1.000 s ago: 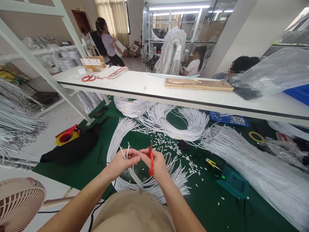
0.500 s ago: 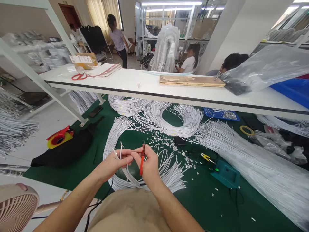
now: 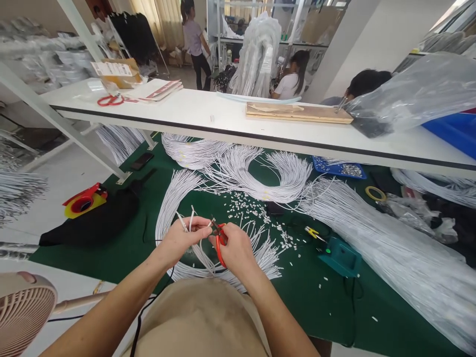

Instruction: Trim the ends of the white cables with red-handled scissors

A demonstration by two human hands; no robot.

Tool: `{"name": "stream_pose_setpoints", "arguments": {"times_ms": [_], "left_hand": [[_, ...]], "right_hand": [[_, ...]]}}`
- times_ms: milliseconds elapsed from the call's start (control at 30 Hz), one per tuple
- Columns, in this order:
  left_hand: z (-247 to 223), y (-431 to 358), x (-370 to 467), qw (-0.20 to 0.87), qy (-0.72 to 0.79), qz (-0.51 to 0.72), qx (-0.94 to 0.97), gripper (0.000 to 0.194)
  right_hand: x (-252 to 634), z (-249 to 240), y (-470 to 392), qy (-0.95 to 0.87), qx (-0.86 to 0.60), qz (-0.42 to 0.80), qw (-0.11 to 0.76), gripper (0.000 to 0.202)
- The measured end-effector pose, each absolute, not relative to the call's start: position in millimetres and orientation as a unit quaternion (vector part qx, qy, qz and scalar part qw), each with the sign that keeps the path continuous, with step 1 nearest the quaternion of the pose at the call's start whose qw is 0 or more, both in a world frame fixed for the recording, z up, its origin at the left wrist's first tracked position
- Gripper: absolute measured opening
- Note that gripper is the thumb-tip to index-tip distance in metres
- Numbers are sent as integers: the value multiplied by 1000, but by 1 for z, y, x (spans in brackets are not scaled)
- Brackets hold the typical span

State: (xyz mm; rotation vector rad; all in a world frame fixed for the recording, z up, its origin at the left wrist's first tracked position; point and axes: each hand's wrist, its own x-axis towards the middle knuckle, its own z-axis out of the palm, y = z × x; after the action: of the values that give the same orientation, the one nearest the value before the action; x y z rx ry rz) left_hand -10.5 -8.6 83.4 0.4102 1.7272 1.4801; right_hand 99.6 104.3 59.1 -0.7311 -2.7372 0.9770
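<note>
My left hand [image 3: 185,237] is closed on several white wires [image 3: 203,257], whose ends stick up past its fingers. In my right hand [image 3: 238,246] is a small pair of red-handled cutters [image 3: 220,252]. Their dark jaws are at a wire end by my left fingertips; whether they touch it I cannot tell. Below and around both hands curves a bundle of white wires [image 3: 169,201] with its loose ends fanned out to the right. Many small white bits [image 3: 245,207] lie scattered on the green tabletop [image 3: 297,307] beyond my hands.
Coiled wire bundles [image 3: 284,191] lie under a white shelf [image 3: 178,111]. To the right are a yellow-handled tool [image 3: 312,232] in a teal stand [image 3: 344,258] and a long plastic-wrapped bundle [image 3: 390,253]. At left are a tape dispenser [image 3: 85,201] and a fan [image 3: 26,312]. Other people are beyond the shelf.
The cutters have turned in my right hand, with their jaws now towards my left fingertips and their handles spread. My fingertips have moved slightly apart. The whole view has shifted a little.
</note>
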Motion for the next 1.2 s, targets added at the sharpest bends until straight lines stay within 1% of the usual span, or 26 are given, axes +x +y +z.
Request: {"name": "stream_pose_setpoints", "arguments": {"times_ms": [200,333,500,633,833,1067,1200], "left_hand": [[85,-12,-8,382,708,564,186,33],[86,-13,-10,376,702,577,183,31],[85,-13,-11,368,708,574,184,31],[86,-15,-12,363,713,569,192,31],[86,-14,-12,359,720,562,193,29],[84,-15,-12,355,722,557,204,29],[85,-14,-11,332,739,544,219,30]], "right_hand": [[102,60,108,-914,-239,322,64,27],[101,57,110,-906,-245,344,37,32],[100,55,110,-896,-237,375,26,29],[100,56,111,-900,-231,369,17,30],[100,55,110,-925,-225,305,20,34],[101,62,107,-949,-228,216,13,31],[102,64,106,-957,-222,186,15,30]]}}
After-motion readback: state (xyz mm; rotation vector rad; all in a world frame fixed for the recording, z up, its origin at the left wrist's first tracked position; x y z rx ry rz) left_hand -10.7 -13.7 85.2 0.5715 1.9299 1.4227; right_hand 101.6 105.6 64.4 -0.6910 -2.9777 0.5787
